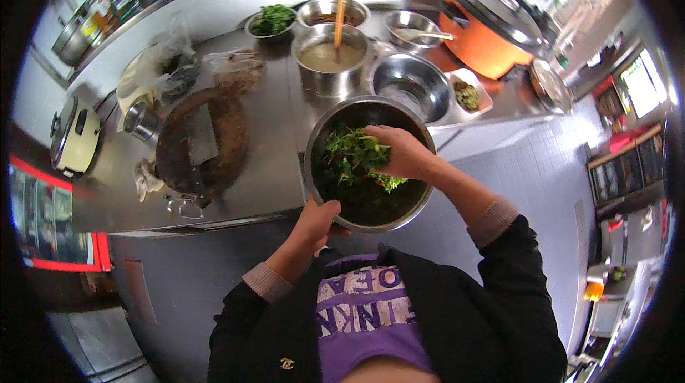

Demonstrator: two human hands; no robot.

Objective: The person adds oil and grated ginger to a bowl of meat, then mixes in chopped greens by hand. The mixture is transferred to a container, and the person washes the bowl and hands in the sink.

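Observation:
My left hand (319, 221) grips the near left rim of a large stainless steel mixing bowl (377, 222), which is held in front of me at the counter's edge. Inside the bowl, my right hand (402, 154) has its fingers around a bunch of leafy green herbs (350, 155). The stems point toward the right, and paler green pieces show below my fingers. The bottom of the bowl is dark, so whatever else lies there is hard to make out.
A cleaver (202, 134) lies on a round wooden chopping block (230, 142) at left. Behind the bowl stand a steel pot (330, 81) of cloudy liquid, a shiny steel basin (409, 81) and a white dish (484, 95). An orange lidded cooker (476, 43) stands at the back right.

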